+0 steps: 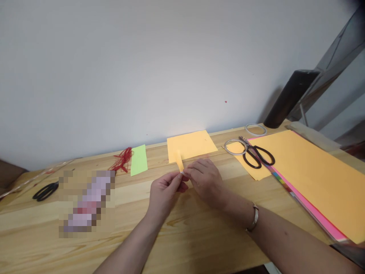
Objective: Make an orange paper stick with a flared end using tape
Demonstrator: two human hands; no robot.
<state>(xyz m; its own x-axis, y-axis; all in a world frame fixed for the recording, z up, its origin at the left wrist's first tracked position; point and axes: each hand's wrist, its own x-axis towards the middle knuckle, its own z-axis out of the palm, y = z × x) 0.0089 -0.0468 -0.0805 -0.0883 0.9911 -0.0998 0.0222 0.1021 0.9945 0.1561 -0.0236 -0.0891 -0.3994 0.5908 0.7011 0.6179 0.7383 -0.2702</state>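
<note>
A narrow orange paper strip (179, 161) stands up from between my fingertips, over the middle of the table. My left hand (167, 188) pinches its lower end from the left. From the right, my right hand (203, 178) meets it at the same spot, its fingers closed on the strip's end. Something small and white shows where the fingertips touch; it is too small to name. Behind the strip lies an orange paper sheet (192, 145) near the wall.
On the right are black-handled scissors (258, 156), tape rolls (235, 147) and large orange sheets (316, 175). A black cylinder (288, 101) stands behind. To the left lie green paper (139, 160), red threads (123, 160), other scissors (46, 191) and a blurred object (91, 199).
</note>
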